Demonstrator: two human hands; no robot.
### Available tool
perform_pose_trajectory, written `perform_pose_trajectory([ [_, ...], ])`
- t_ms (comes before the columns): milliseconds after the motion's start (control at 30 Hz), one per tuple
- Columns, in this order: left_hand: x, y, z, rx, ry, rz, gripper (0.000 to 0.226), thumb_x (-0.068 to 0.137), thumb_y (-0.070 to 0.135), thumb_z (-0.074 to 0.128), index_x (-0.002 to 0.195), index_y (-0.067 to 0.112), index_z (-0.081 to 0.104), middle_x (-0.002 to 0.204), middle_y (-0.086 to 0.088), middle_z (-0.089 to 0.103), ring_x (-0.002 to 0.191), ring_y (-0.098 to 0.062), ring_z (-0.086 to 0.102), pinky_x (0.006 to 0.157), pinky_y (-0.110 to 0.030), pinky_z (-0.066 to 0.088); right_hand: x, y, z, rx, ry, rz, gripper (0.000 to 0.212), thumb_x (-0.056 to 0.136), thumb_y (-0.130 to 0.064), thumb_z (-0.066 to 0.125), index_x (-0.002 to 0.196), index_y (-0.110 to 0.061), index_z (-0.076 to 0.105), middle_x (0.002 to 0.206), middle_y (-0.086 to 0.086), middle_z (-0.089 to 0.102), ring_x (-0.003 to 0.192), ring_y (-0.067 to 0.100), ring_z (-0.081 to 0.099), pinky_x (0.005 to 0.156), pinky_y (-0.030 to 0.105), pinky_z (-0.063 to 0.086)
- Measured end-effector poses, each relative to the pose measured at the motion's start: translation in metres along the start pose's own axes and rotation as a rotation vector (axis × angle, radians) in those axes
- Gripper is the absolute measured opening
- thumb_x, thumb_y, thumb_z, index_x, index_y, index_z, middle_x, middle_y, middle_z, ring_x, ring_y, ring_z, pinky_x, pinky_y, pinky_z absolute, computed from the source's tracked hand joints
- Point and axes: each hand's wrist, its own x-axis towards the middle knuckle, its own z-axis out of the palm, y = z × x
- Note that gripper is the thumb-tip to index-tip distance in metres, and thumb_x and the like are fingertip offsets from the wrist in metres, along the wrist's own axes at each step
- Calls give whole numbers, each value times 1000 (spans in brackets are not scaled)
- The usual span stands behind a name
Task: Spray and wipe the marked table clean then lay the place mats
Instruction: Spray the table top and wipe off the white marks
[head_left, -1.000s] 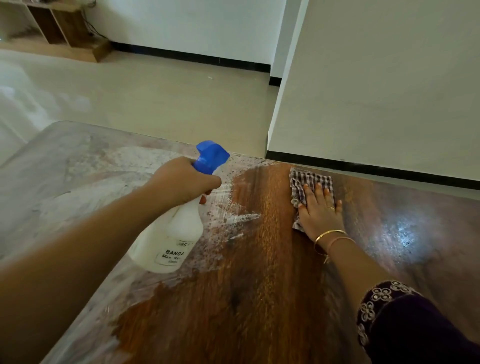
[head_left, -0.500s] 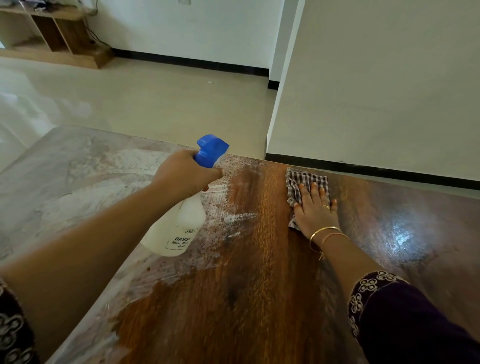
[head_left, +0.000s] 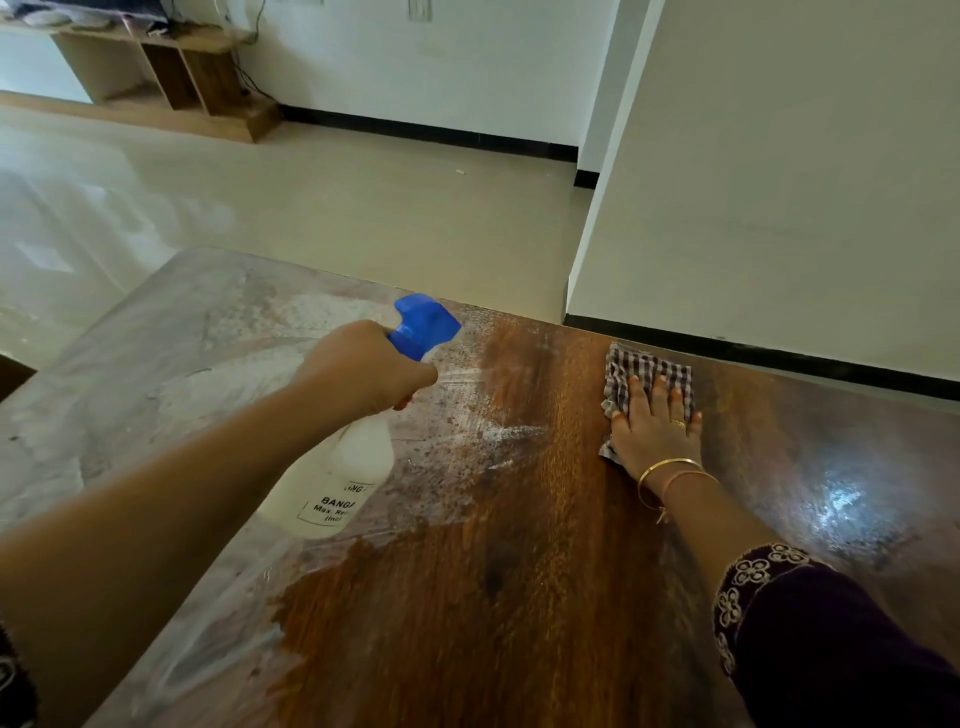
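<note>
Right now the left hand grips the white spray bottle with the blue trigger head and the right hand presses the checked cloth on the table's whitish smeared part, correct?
No. The head view shows the right hand pressing the checked cloth on clean brown wood of the table, right of the whitish smears. The rest holds.

We're in a home here, a living or dining room by the look of it: a broad dark brown wooden table (head_left: 519, 597) with a glossy top stands on a pale, shiny cream floor (head_left: 363, 208) that runs back to plain white painted walls (head_left: 415, 78) edged with a black skirting strip (head_left: 431, 136). Over in the far left corner sits a low light wooden shelf unit (head_left: 176, 78) with open cubbyholes, black cables (head_left: 250, 78) trailing down the wall beside it, and a white switch plate (head_left: 418, 9) higher up.
</note>
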Motion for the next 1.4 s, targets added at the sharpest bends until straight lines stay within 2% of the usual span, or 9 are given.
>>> perform_pose_trajectory([
  [200,-13,-22,-8,-28,-164,20,22,77,39,71,76,21,59,68,-2,68,65,-20,65,64,-27,50,0,-1,-1,19,-17,-1,58,100,-42,21,151,-23,0,159,8,-9,146,30,-6,116,51,-4],
  [400,-22,-32,-12,14,25,-47,20,73,28,63,57,19,56,46,6,54,42,-11,48,45,-19,34,-4,-6,-1,24,-18,11,58,100,-43,22,151,-23,1,159,8,-8,146,30,-6,116,51,-4],
  [600,-21,-51,-16,-63,-141,-33,18,75,37,70,76,23,60,65,1,69,57,-14,62,59,-23,50,-23,-41,7,16,14,-22,59,100,-42,24,151,-23,4,159,8,-4,146,31,-3,116,51,-2],
  [733,-22,-62,-25,-57,-36,-20,23,74,29,64,54,17,59,57,1,61,50,-14,55,48,-20,43,-37,-73,17,7,38,-63,59,100,-41,26,151,-23,5,159,9,-1,146,31,-1,116,51,-1],
  [833,-28,-72,-28,-59,-168,7,25,77,33,65,58,17,59,57,3,60,49,-10,53,47,-20,40,-45,-85,18,19,5,-21,58,100,-41,25,151,-23,4,159,8,-3,146,30,-3,116,51,-2],
  [933,-27,-88,-40,-188,-263,1,16,77,32,69,76,17,63,76,-2,72,60,-14,64,60,-22,53,-62,-108,23,7,7,-16,59,99,-41,25,151,-23,3,160,9,-3,146,31,-2,116,51,-1],
  [1200,-25,-123,-84,-171,-184,9,7,77,26,64,77,22,58,64,-1,67,59,-17,61,62,-23,48,-145,-226,56,-45,26,-500,72,85,-47,5,151,-20,13,158,11,10,146,32,7,115,50,-3],
  [1267,-27,-129,-88,-175,-175,11,7,78,25,64,78,20,59,63,0,67,58,-16,60,61,-23,48,-157,-219,57,-61,-6,-546,75,82,-48,2,151,-21,8,159,7,2,147,28,-2,115,45,-8],
  [1400,-29,-135,-92,-227,-200,12,9,77,25,65,74,19,59,76,-4,73,73,-23,70,73,-35,57,-144,-151,54,3,49,-300,75,81,-48,3,151,-22,-1,159,4,-6,146,23,-9,119,47,1],
])
